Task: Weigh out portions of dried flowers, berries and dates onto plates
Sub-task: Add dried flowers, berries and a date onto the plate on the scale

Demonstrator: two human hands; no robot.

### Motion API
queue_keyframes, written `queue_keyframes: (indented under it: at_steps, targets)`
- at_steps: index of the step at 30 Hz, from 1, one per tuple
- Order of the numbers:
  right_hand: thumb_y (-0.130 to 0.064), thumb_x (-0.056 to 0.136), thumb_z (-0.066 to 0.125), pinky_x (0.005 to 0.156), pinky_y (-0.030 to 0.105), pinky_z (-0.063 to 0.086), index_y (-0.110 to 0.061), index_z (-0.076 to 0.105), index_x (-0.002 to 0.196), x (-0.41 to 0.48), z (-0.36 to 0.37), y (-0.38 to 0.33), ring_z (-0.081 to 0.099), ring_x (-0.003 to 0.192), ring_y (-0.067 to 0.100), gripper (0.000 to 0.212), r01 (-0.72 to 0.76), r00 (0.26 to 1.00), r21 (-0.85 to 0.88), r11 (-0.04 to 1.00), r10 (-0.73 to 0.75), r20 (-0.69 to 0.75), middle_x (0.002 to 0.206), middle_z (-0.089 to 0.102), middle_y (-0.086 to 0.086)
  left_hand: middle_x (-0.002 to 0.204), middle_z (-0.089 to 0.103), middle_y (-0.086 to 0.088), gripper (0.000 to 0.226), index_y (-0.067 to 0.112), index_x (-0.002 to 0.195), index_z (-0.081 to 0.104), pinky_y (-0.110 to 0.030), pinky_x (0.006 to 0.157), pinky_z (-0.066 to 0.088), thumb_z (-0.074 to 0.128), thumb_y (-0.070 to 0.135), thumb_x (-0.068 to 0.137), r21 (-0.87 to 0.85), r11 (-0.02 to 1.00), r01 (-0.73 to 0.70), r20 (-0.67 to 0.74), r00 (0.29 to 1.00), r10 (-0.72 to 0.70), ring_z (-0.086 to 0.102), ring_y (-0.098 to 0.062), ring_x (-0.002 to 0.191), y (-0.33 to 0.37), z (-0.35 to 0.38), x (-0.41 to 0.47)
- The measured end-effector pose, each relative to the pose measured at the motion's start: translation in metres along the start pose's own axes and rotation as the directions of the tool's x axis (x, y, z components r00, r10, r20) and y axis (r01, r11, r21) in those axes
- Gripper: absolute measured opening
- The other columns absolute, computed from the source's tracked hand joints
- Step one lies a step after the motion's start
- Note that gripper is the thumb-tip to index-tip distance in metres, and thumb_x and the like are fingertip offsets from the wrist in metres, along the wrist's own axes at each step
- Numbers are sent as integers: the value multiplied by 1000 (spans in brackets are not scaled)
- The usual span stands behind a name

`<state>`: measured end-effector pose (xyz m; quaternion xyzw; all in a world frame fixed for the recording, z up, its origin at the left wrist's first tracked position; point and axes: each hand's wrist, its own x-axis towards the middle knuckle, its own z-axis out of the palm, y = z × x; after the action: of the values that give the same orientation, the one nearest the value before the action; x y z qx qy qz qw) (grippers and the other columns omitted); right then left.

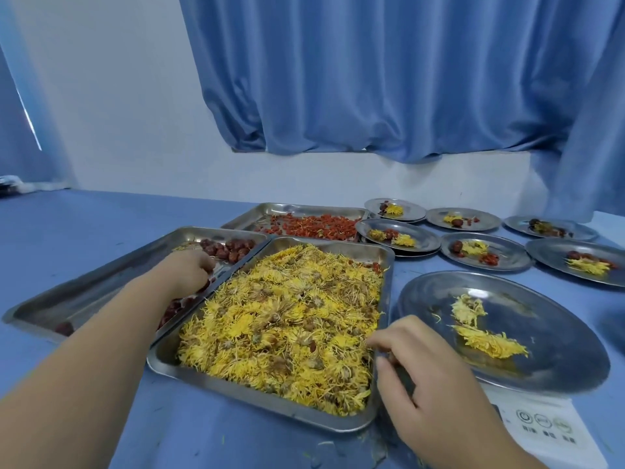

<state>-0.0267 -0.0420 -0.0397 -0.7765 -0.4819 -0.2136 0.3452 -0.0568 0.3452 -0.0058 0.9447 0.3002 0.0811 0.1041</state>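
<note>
I see left hand at 10 o'clock, fingers curled into dates; right hand at 5 o'clock, fingers bent at flower tray rim; pinching unclear.

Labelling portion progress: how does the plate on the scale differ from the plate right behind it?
The plate on the scale holds only yellow flowers; the plate behind it also has a date and red berries. The plate on the scale rests on the white scale; the plate behind it lies on the blue table. Both are round metal plates.
</note>
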Motion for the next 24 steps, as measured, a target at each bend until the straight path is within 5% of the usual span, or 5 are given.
queue_keyframes:
  at_steps: [4,15,24]
  targets:
    - [-18,85,56,68,23,42,-21,66,94,2,3,1,52,76,2,14,0,1000,-24,1000,0,7,87,52,-12,129,61,-8,45,17,125,64,-33,92,45,47,-3,88,144,990,3,92,996,-16,58,-24,111,-5,9,15]
    - [-15,83,59,67,21,42,-20,68,89,3,4,7,53,75,2,13,25,999,-28,999,-26,-43,84,55,-11,108,69,0,23,24,95,72,-26,76,46,56,9,88,88,996,17,-7,1000,-16,58,-15,87,-19,12,17]
    - [-12,85,54,65,17,41,-19,68,85,2,-5,9,53,72,2,16,-35,988,24,999,39,-152,81,56,-12,100,66,6,19,25,101,66,-21,58,40,62,12,87,-285,949,-136,-220,973,73,59,-10,75,33,-16,-15]
